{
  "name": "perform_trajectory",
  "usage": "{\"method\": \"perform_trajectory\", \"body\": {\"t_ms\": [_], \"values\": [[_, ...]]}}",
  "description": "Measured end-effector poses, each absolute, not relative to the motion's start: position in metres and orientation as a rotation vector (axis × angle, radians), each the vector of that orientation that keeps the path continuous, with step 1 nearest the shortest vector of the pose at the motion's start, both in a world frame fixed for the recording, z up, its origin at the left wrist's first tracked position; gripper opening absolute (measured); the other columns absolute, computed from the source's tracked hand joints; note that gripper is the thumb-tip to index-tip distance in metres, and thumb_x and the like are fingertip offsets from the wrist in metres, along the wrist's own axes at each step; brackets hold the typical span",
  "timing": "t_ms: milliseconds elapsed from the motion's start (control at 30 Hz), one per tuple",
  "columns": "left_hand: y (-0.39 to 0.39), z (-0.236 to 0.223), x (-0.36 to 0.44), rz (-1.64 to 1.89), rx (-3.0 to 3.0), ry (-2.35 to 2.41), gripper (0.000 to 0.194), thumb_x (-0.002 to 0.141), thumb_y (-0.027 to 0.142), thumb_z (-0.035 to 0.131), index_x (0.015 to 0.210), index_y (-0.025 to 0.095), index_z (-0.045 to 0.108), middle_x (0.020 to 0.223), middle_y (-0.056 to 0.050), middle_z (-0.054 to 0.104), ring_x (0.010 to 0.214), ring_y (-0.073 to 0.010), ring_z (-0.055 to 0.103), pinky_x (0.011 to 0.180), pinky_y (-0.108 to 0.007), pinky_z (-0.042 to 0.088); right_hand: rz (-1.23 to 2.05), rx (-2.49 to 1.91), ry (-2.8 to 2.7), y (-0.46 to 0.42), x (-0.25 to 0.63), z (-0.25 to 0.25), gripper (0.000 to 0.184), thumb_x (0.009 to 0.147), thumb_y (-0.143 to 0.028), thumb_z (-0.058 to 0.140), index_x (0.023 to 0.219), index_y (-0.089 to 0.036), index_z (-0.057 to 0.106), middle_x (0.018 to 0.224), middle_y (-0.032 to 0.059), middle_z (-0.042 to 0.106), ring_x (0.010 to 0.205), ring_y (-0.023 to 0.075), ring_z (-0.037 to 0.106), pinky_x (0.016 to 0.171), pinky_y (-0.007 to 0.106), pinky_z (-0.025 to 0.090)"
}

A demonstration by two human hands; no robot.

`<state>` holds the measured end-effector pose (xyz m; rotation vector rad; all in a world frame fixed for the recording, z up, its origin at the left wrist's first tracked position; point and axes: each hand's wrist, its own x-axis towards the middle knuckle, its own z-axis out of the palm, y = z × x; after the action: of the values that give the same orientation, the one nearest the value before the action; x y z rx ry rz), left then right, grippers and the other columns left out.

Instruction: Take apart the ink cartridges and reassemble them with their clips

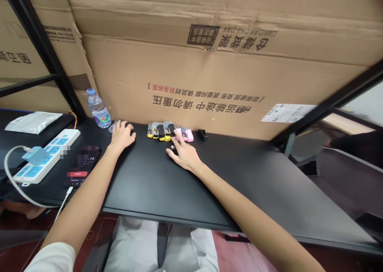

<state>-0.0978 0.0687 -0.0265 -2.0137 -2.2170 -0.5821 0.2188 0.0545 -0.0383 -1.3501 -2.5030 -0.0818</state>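
My left hand (pixel 122 135) lies palm down on the black table (pixel 227 184), fingers spread, its fingertips touching a small clear plastic item (pixel 112 126) near the water bottle. My right hand (pixel 183 152) also rests flat with fingers stretched out, the fingertips reaching a pink piece (pixel 186 134) at the right end of a row of small yellow, black and pink cartridges (pixel 161 131) that stands against the cardboard. A tiny dark piece (pixel 173 147) lies just left of my right fingers. Neither hand grips anything.
A water bottle (pixel 98 109) stands at the back left. A white and blue power strip (pixel 44 155), a phone (pixel 82 166) on a cable and a plastic bag (pixel 32 121) lie to the left. A small black clip (pixel 202 134) sits right of the row. Cardboard (pixel 227 64) walls the back.
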Motion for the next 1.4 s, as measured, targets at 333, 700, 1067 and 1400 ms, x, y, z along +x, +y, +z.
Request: {"method": "perform_trajectory", "body": {"t_ms": [333, 700, 1067, 1400], "values": [[0.055, -0.023, -0.044, -0.697, -2.282, -1.902, 0.026, 0.099, 0.027, 0.059, 0.119, 0.02, 0.074, 0.123, -0.016, 0.078, 0.118, -0.0382, 0.069, 0.104, -0.053, 0.049, -0.096, -1.337, -2.511, 0.056, 0.217, -0.038, 0.06, 0.107, -0.048, 0.046, 0.154, -0.011, 0.055, 0.18, 0.0215, 0.026, 0.112, 0.036, 0.078, 0.093, 0.048, 0.064], [0.041, -0.006, -0.022, -1.084, -2.381, -1.549, 0.042, 0.106, 0.022, 0.053, 0.148, 0.024, 0.057, 0.142, -0.013, 0.07, 0.128, -0.0305, 0.065, 0.101, -0.044, 0.048, -0.068, -1.098, -2.142, 0.038, 0.252, -0.01, 0.037, 0.106, -0.034, 0.053, 0.13, -0.023, 0.078, 0.159, 0.0126, 0.061, 0.1, 0.025, 0.079, 0.073, 0.036, 0.066], [0.04, -0.006, -0.015, -1.563, -2.72, -1.361, 0.025, 0.1, 0.041, 0.075, 0.117, 0.023, 0.075, 0.117, -0.008, 0.081, 0.111, -0.0259, 0.074, 0.105, -0.043, 0.048, 0.341, -0.669, -1.916, 0.038, 0.245, -0.016, 0.019, 0.094, -0.021, 0.07, 0.103, -0.025, 0.086, 0.127, 0.0105, 0.078, 0.074, 0.0158, 0.072, 0.055, 0.028, 0.056], [0.045, 0.002, -0.025, -2.26, -2.793, -1.576, 0.046, 0.095, 0.056, 0.076, 0.119, 0.017, 0.069, 0.116, -0.01, 0.081, 0.105, -0.025, 0.077, 0.098, -0.037, 0.058, 0.604, -0.924, -2.097, 0.055, 0.258, -0.024, 0.011, 0.087, -0.021, 0.063, 0.087, -0.02, 0.073, 0.09, 0.0043, 0.078, 0.066, 0.0155, 0.064, 0.067, 0.03, 0.051]]}}
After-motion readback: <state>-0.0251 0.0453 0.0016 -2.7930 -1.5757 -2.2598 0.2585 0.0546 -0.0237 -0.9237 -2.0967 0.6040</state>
